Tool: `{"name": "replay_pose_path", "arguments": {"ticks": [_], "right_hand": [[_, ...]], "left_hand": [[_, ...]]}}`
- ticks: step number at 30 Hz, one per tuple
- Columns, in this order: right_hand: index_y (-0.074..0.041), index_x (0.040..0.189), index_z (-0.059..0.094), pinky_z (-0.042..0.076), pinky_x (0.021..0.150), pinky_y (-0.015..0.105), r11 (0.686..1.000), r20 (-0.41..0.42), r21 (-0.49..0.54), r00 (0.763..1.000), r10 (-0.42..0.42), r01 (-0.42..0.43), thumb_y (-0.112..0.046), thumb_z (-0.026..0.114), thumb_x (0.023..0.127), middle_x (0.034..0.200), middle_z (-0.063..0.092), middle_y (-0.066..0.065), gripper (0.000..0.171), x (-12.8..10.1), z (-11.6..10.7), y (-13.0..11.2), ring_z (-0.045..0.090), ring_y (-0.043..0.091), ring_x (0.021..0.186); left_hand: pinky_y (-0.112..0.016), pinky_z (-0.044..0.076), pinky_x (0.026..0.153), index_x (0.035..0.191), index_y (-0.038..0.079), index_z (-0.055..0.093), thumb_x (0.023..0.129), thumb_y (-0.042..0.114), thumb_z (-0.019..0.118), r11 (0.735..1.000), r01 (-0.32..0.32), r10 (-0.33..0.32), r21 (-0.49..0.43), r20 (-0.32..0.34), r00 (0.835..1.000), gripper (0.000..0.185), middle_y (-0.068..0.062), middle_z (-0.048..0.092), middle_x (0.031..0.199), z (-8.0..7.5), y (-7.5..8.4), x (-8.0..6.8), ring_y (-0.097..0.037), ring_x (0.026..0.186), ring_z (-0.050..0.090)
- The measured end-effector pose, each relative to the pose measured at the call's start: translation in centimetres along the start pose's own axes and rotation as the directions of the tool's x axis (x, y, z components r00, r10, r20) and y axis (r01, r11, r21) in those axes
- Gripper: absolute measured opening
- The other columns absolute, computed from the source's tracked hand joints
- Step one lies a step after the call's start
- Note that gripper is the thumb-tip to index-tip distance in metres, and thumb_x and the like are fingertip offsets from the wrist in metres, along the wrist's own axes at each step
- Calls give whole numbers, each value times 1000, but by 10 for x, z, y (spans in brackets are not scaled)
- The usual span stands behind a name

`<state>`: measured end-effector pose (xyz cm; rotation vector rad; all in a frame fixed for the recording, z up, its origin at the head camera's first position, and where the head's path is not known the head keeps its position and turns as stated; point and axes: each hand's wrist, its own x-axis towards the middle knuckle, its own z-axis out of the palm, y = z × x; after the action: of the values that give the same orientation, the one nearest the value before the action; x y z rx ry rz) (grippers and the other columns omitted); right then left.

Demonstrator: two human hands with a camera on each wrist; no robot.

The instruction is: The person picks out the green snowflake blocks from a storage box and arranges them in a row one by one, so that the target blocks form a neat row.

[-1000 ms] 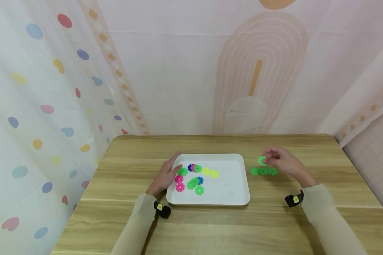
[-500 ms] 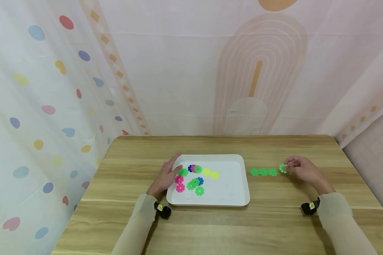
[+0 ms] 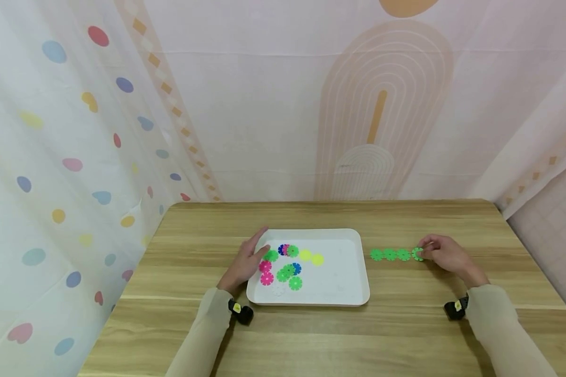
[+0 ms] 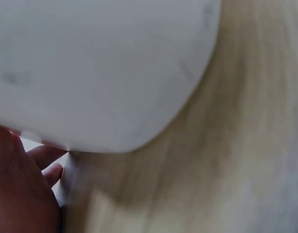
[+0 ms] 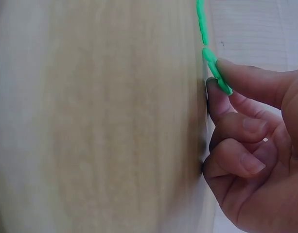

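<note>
My right hand [image 3: 445, 254] pinches a green notched plastic disc [image 3: 417, 254] between thumb and forefinger, its other fingers curled below. In the right wrist view this disc [image 5: 217, 73] is tilted, one edge close to the row. Three more green discs [image 3: 390, 254] lie in a line on the table to its left, edges meeting. My left hand [image 3: 242, 263] holds the left side of the white tray [image 3: 341, 272], thumb over the rim and fingers along the outside. In the left wrist view, fingertips [image 4: 54, 172] show beside the tray's edge.
Inside the tray's left half lie several loose discs: pink [image 3: 267, 278], green [image 3: 295, 283], yellow [image 3: 317, 259], blue [image 3: 296, 268] and clear white [image 3: 279, 288]. The wooden table [image 3: 311, 340] ends at a patterned curtain [image 3: 264, 131] behind.
My right hand has carried the green disc rightward and down, from above the row to its right end. The left hand stays on the tray.
</note>
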<state>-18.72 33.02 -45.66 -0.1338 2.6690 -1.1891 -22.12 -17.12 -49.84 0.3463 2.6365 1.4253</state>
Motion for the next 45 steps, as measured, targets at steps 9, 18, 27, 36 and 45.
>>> {"name": "replay_pose_path", "arguments": {"ticks": [9, 18, 27, 36, 45], "right_hand": [[8, 108, 59, 39, 62, 25, 1000, -24, -7, 1000, 0, -1, -9, 65, 93, 81, 56, 5, 23, 1, 4, -2, 47, 15, 72], [7, 107, 60, 41, 63, 27, 999, -35, -44, 999, 0, -1, -9, 66, 93, 84, 60, 7, 22, 2, 2, -1, 49, 18, 74], [7, 109, 60, 42, 64, 28, 999, -31, -47, 999, -11, 10, -9, 65, 93, 85, 58, 7, 22, 4, 3, 1, 49, 18, 75], [6, 114, 59, 45, 66, 29, 995, -33, -65, 996, -77, 75, -10, 56, 100, 94, 64, 12, 21, 5, 1, -12, 56, 19, 81], [2, 116, 60, 46, 66, 31, 993, 38, -13, 992, -118, 119, -16, 60, 99, 88, 60, 11, 25, 19, 8, -56, 56, 24, 80]], "left_hand": [[-54, -9, 121, 158, 22, 24, 106, 27, 43, 1000, 23, -23, -8, 5, 1000, 56, -4, 22, 165, 0, 0, 0, -31, 152, 10], [-55, -10, 121, 159, 21, 23, 106, 29, 43, 1000, 8, -8, 3, 3, 1000, 56, -5, 21, 165, 1, -1, 0, -32, 153, 10], [-52, -9, 122, 158, 21, 25, 106, 29, 43, 1000, 1, -1, 12, -5, 1000, 56, -5, 24, 164, 1, 0, 0, -30, 152, 13], [-52, -10, 121, 158, 22, 25, 106, 27, 43, 1000, 0, 0, 14, 0, 1000, 55, -4, 23, 164, 1, 1, 0, -29, 152, 13], [-52, -10, 121, 159, 21, 24, 106, 23, 42, 1000, 15, -15, -7, 1, 1000, 55, -3, 22, 165, 1, -1, 1, -28, 153, 12]]}}
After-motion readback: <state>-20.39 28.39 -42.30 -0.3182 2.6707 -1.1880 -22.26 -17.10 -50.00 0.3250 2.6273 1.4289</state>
